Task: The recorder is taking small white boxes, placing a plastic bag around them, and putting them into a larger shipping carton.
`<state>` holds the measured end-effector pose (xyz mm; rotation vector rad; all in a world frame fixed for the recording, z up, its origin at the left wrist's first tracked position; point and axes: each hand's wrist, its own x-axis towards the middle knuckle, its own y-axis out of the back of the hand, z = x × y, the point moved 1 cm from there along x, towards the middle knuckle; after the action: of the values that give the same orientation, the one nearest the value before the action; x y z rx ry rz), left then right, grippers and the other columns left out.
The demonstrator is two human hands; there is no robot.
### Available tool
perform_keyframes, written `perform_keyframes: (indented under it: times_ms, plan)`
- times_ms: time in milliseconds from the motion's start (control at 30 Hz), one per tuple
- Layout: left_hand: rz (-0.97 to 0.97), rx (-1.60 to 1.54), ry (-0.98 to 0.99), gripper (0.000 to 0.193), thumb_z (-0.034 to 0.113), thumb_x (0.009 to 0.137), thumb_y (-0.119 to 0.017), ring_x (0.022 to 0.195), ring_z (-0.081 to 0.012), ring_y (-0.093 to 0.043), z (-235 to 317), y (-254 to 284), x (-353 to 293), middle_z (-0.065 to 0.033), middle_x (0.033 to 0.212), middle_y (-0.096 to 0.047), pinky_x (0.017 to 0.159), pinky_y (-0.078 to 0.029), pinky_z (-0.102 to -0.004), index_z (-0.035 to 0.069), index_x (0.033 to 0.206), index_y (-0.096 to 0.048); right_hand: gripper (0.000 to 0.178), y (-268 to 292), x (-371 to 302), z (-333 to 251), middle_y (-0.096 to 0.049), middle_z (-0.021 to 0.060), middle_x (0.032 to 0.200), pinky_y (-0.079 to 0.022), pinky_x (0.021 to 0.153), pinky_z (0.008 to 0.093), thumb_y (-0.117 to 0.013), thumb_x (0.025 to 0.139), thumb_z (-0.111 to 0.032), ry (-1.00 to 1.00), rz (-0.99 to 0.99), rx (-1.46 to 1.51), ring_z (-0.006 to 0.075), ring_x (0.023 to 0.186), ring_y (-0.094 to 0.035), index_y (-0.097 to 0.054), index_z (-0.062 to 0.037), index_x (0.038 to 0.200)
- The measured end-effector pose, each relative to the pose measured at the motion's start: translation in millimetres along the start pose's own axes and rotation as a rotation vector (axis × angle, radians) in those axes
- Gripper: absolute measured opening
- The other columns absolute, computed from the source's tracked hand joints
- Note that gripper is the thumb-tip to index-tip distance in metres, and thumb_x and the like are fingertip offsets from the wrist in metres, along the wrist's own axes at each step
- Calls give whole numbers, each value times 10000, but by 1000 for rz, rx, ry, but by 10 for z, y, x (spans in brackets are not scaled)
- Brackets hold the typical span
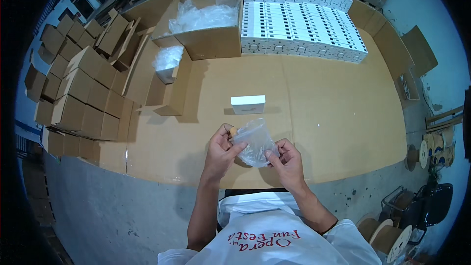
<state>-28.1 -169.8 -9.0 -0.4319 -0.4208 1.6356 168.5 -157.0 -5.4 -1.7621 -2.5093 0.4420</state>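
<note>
A clear plastic bag (256, 143) is stretched between my two hands just above the near part of the table. My left hand (220, 153) pinches its left side, with something small and orange (233, 131) showing at a fingertip. On the bag's lower right edge, the thumb and fingers of my right hand (289, 166) are closed. Whether anything lies inside the bag I cannot make out. Just beyond the bag a small white box (248, 105) stands on the cardboard-covered table (333, 122).
Stacked white boxes (299, 29) fill the back right of the table. Left of them, a large carton (213, 44) holds clear plastic bags (206, 14). An open carton (169, 95) with a wrapped bundle (168, 64) sits nearer. Brown cartons (86, 100) are piled at the left.
</note>
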Motion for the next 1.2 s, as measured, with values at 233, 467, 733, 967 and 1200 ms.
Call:
perform_keyframes:
  times_ms: [233, 467, 733, 967, 1200]
  plan:
    - [6, -112, 122, 349, -105, 831, -699, 966, -132, -632, -233, 180, -190, -84, 1093, -619, 878, -565, -296, 81, 1044, -494, 159, 152, -168, 293, -633, 4, 789, -457, 577, 228, -639, 975, -67, -59, 56, -47, 54, 666, -559, -498, -68, 903]
    - [91, 39, 75, 292, -94, 867, -687, 890, -81, -614, -360, 300, -230, -34, 987, -601, 785, -550, -237, 64, 1046, -520, 180, 173, -171, 100, -662, 92, 898, -521, 672, 274, -717, 875, -64, -82, -5, -500, 129, 797, -633, -580, -19, 983]
    - [-4, 180, 103, 247, -64, 879, -710, 889, -82, -603, -298, 278, -166, -19, 1006, -608, 812, -516, -227, 30, 1058, -569, 204, 139, 181, -222, -570, 156, 1251, -485, 937, 438, -787, 757, -57, 660, -197, -962, 348, 1162, -536, -672, -25, 923]
    - [-212, 610, -221, 184, -78, 861, -706, 1038, -125, -598, -141, 201, -21, -96, 1089, -638, 848, -505, -270, -14, 999, -602, 172, 249, 304, -199, -600, 124, 1243, -483, 874, 399, -792, 731, -53, 553, -249, -830, 313, 1175, -530, -653, -22, 827]
    - [-246, 213, 107, 147, -65, 916, -642, 1150, -183, -574, -214, 234, 16, -135, 1206, -636, 978, -454, -324, 27, 843, -553, 189, 355, 424, -124, -693, 124, 1150, -442, 915, 415, -793, 724, -44, 505, -508, -471, 277, 1027, -579, -605, -33, 706]
